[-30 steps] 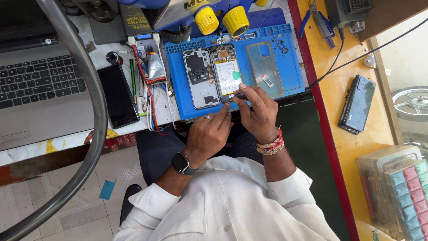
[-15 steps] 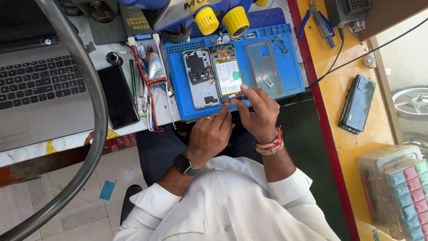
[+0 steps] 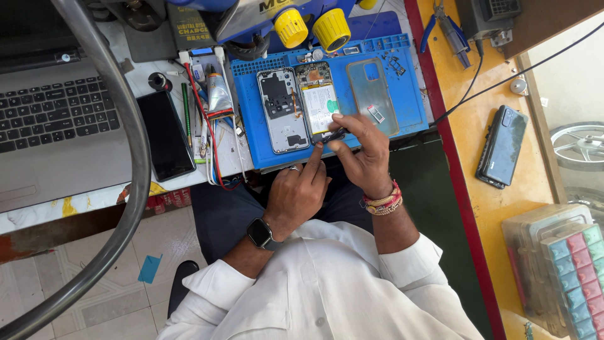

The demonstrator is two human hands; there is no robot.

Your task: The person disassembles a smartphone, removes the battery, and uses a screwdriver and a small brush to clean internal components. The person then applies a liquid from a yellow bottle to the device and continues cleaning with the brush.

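Two hands work at the near edge of a blue work mat [image 3: 409,107] on the table. The right hand [image 3: 362,154] is closed around a thin dark tool [image 3: 333,135], pinched between thumb and fingers, its tip touching the bottom end of an opened phone [image 3: 319,101] whose white battery faces up. The left hand [image 3: 296,192] holds nothing; its fingers are curled, with the forefinger stretched out so that its tip meets the lower edge of the same phone, just beside the tool. A dark watch [image 3: 259,233] sits on the left wrist and coloured bracelets [image 3: 382,203] on the right.

The opened phone lies in the middle of the mat, between a grey phone frame [image 3: 280,110] on its left and a clear phone case [image 3: 371,94] on its right. Off the mat, toward the left edge of the table, a black phone [image 3: 165,135] lies face up beside a laptop [image 3: 56,119]. Another dark phone [image 3: 502,146] lies well apart on the yellow surface at the right.
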